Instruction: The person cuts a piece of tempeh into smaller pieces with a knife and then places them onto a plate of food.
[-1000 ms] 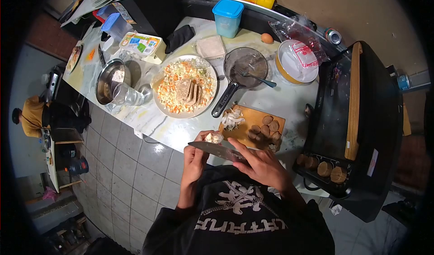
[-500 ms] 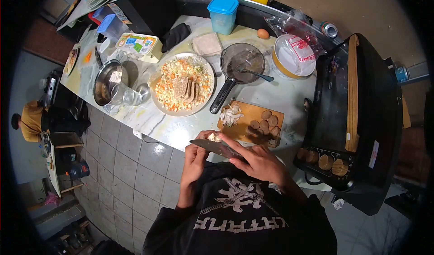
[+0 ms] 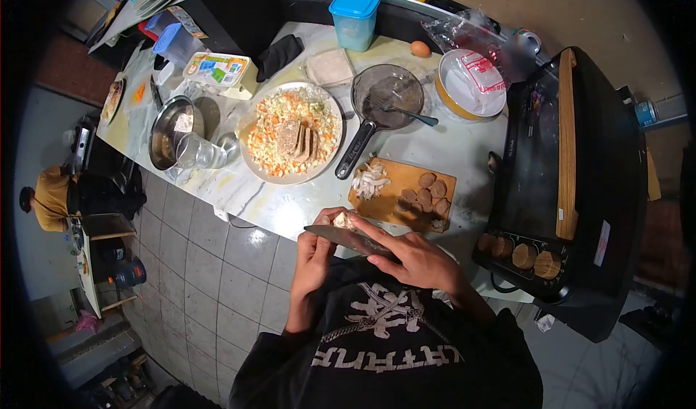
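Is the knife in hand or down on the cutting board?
In hand: the knife is in the right hand, blade pointing toward the left hand, nearer the wearer than the cutting board.

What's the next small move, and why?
Probably shift the pale piece over the cutting board before cutting: the left hand holds it seemingly just off the board's edge, the right hand has the knife right beside it, and pale strips lie on that board.

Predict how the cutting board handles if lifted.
Probably stiff: the cutting board looks like a flat, straight-edged wooden slab. The white shreds and brown slices look loose on it, so they'd likely slide if it tilts. Rolling seems unlikely, since it lies flat.
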A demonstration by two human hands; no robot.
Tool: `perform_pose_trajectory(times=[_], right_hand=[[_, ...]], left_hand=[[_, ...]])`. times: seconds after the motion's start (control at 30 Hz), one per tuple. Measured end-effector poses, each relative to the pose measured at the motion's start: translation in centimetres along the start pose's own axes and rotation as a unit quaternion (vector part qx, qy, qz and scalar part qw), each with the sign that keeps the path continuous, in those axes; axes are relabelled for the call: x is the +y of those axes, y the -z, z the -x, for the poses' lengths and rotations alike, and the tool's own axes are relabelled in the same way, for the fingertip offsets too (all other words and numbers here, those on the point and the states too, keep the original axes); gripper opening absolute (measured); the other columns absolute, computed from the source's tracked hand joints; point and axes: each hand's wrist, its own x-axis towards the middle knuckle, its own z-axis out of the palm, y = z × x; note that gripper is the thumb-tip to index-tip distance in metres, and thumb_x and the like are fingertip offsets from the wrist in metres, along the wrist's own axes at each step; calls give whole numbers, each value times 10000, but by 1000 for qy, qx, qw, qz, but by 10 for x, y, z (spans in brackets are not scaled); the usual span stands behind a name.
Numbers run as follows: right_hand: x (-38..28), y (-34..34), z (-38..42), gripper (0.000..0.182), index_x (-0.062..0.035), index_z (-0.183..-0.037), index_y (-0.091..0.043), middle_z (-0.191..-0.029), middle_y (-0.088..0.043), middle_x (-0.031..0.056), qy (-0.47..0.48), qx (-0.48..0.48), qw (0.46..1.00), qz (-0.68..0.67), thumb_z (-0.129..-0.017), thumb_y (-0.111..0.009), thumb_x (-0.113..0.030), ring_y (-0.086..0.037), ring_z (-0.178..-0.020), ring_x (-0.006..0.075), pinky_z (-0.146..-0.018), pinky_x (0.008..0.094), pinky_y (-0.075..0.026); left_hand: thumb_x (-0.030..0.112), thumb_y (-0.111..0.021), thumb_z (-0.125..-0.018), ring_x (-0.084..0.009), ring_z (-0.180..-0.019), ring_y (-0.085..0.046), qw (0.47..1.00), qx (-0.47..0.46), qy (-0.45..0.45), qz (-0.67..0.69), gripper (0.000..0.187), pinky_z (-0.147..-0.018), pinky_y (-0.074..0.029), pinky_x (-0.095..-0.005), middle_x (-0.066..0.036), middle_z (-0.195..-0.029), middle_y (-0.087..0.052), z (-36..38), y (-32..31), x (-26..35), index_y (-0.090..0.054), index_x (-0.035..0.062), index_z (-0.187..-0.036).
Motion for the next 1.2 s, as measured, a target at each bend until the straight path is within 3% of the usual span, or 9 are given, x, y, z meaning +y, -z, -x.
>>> perform_pose_trajectory(times=[0.13,0.23,0.43,0.5,0.57,0.7,1.2], right_hand=[[0,-1,2,652,-212,-1475,-198,-868,-623,260,-21,-8,1000,-11,-924,-546,-227,-613,-693,414,-594,511,-457],[4,-3,4,657,-214,-1477,-194,-841,-623,255,-17,-14,1000,-11,-923,-547,-225,-613,-660,404,-576,501,-461],[1,-4,6,657,-219,-1474,-213,-702,-610,207,-26,-21,999,28,-916,-558,-228,-612,-573,362,-510,457,-465],[-2,-4,6,657,-224,-1472,-221,-670,-603,194,-19,-9,999,43,-912,-564,-233,-613,-558,352,-495,448,-466],[-11,-1,7,654,-190,-1456,-294,-746,-633,158,-66,-29,994,83,-881,-607,-161,-623,-623,321,-643,414,-499],[-13,-2,7,654,-196,-1451,-309,-642,-577,120,-55,-17,987,148,-875,-615,-162,-604,-571,288,-617,398,-502],[-10,-4,10,629,-198,-1449,-315,-649,-563,100,-38,0,987,155,-885,-593,-170,-577,-532,264,-539,376,-497]], left_hand=[[278,-392,-1014,-65,-773,-476,1000,13,18,-13,414,-632,-362,-190,-56,-1080,-557,1,0,0,-553,-87,-1125],[357,-463,-977,-97,-887,-536,999,-12,-31,-36,497,-716,-408,-213,-82,-1148,-540,2,0,-1,-500,-96,-1177],[349,-457,-980,-55,-733,-453,999,12,-49,-19,481,-572,-318,-185,-59,-1157,-515,4,-8,4,-572,-104,-1089],[334,-450,-984,-93,-828,-516,999,9,-50,-5,468,-651,-396,-209,-78,-1177,-508,5,-9,4,-561,-103,-1107],[322,-443,-987,-127,-902,-532,998,12,-59,5,459,-720,-423,-238,-92,-1190,-503,5,-11,1,-557,-104,-1111],[290,-421,-995,-220,-1094,-528,999,13,-40,28,436,-903,-439,-326,-130,-1227,-486,7,-13,5,-545,-110,-1116],[287,-431,-993,-235,-1103,-523,996,10,-49,75,433,-935,-422,-357,-146,-1247,-474,7,-15,-1,-539,-112,-1121]])
